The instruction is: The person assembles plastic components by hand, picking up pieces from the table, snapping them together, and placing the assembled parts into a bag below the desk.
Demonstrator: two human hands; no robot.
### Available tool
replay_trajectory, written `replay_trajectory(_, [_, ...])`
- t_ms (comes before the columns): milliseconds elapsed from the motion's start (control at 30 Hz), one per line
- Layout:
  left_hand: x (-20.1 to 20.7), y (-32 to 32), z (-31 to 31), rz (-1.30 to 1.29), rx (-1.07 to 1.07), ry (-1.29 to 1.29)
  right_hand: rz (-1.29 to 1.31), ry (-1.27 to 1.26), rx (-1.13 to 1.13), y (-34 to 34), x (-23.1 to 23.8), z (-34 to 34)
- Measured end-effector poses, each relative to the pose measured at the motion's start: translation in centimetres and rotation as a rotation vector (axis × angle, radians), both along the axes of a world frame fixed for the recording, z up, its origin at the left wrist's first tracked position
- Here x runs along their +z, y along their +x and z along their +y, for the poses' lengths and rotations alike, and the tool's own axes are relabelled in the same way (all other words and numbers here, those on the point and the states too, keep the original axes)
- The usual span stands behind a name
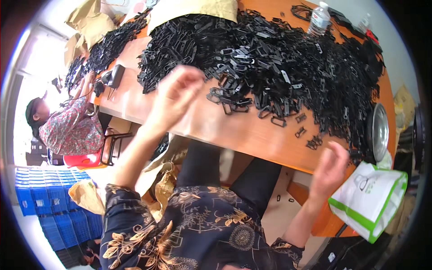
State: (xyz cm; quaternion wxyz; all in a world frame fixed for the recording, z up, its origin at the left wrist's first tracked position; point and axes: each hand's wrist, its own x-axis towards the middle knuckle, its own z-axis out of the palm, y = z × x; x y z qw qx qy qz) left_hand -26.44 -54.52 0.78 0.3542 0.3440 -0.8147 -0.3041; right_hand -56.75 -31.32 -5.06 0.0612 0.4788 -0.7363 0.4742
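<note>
My left hand (180, 90) is raised over the near part of the wooden table, beside the left end of a big black heap. Its fingers are bent and smeared by motion, so whether they hold anything is unclear. My right hand (330, 168) is at the table's front edge on the right, its bent fingers blurred too. The heap (288, 58) is made of small black plastic pieces, many of them oblong with a slot. Between my hands, a few loose black frames (278, 121) lie along the heap's near edge. Closest to my right hand is a small cluster of black pieces (314, 142).
A round metal dish (380, 132) and a white-and-green bag (369, 198) stand at the right edge. A plastic bottle (318, 20) rises behind the heap. At the left, another person (72, 128) sits by a second heap (112, 45); blue crates (56, 198) are stacked below.
</note>
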Motion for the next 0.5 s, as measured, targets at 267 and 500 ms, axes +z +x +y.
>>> replay_trajectory(267, [-12.3,-1.5,-3.6,-0.367,0.181,-0.236,0.421,0.424,0.032,2.1,-7.3,-4.8])
replay_trajectory(500, [-14.5,-0.3,-6.0,-0.262,0.173,-0.092,0.508,0.419,0.040,2.9,-8.4,-5.6])
